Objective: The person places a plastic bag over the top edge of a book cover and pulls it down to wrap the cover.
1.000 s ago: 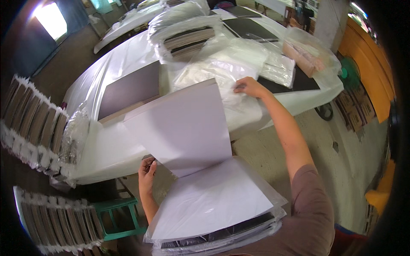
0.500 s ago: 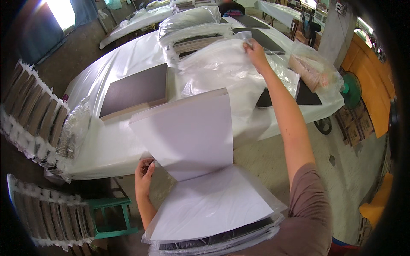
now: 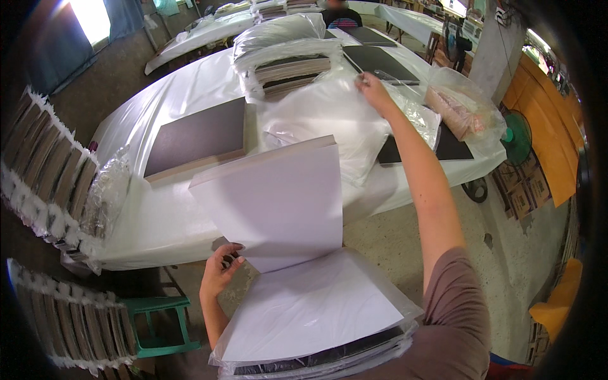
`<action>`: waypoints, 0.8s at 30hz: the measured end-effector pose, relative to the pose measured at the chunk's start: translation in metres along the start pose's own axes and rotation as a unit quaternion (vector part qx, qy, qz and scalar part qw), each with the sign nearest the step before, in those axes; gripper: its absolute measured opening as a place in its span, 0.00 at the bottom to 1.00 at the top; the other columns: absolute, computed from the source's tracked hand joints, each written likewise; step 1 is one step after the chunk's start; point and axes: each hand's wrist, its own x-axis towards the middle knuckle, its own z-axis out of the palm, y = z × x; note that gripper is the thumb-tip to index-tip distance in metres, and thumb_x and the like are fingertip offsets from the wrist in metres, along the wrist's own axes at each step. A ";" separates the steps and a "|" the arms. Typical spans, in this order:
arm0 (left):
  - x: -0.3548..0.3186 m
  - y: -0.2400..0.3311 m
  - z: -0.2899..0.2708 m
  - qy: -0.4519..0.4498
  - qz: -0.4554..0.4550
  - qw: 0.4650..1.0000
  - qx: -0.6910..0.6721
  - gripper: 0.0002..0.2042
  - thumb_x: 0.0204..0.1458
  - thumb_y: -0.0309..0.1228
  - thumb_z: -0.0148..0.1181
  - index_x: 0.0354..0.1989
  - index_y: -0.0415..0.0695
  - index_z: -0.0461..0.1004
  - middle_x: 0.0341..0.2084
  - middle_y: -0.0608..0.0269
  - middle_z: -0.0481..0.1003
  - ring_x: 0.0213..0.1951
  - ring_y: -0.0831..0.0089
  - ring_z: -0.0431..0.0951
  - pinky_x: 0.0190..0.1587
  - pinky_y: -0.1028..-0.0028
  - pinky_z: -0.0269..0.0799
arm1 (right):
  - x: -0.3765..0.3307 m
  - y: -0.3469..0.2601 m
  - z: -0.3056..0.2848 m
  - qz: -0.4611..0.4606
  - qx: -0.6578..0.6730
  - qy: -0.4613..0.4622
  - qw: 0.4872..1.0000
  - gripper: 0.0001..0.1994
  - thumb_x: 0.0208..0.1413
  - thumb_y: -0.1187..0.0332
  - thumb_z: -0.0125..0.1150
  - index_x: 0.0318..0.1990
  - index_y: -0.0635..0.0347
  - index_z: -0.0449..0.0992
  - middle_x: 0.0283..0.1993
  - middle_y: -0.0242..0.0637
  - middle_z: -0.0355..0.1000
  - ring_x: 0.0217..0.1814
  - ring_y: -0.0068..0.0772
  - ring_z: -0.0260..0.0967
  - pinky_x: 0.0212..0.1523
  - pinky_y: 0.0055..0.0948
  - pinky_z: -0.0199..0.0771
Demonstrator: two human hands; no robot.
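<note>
My left hand (image 3: 221,271) grips the lower left corner of a white board (image 3: 275,198) and holds it tilted up off a stack of boards (image 3: 316,316) wrapped in clear plastic on my lap. My right hand (image 3: 372,88) reaches far across the white-covered table (image 3: 158,221) and pinches the far edge of a clear plastic bag (image 3: 329,120) lying there. A dark brown board stack (image 3: 199,139) lies on the table left of the bag.
More wrapped board stacks (image 3: 288,60) sit farther back. A bag of pinkish items (image 3: 459,111) rests at the right table edge. Rows of bagged boards (image 3: 44,171) stand at left, above a green stool (image 3: 158,323). A seated person (image 3: 339,12) is at the far table.
My right hand has stretched from the near part of the plastic bag to its far edge. The white board stays raised in my left hand.
</note>
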 end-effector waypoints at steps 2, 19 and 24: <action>0.004 0.007 -0.002 -0.015 0.003 0.999 0.032 0.14 0.42 0.29 0.59 0.38 0.40 0.69 0.26 0.63 0.70 0.24 0.77 0.66 0.27 0.78 0.63 | 0.023 0.001 -0.015 -0.027 0.059 0.085 0.994 0.13 0.48 0.65 0.51 0.40 0.62 0.67 0.33 0.45 0.70 0.36 0.36 0.67 0.37 0.28 0.63; 0.005 0.091 -0.016 0.291 0.118 0.949 0.027 0.27 0.40 0.32 0.60 0.50 0.41 0.59 0.40 0.60 0.64 0.42 0.71 0.64 0.37 0.75 0.59 | -0.008 -0.244 -0.107 -0.504 -0.234 0.346 0.756 0.14 0.44 0.77 0.47 0.41 0.64 0.66 0.34 0.48 0.69 0.37 0.43 0.68 0.38 0.34 0.67; 0.013 0.158 -0.013 0.251 0.351 0.901 -0.052 0.52 0.31 0.44 0.66 0.60 0.43 0.34 0.55 0.51 0.49 0.58 0.59 0.49 0.53 0.61 0.49 | -0.103 -0.334 -0.071 -0.471 -0.290 0.108 0.826 0.12 0.43 0.72 0.52 0.39 0.57 0.68 0.33 0.44 0.70 0.35 0.33 0.69 0.36 0.32 0.67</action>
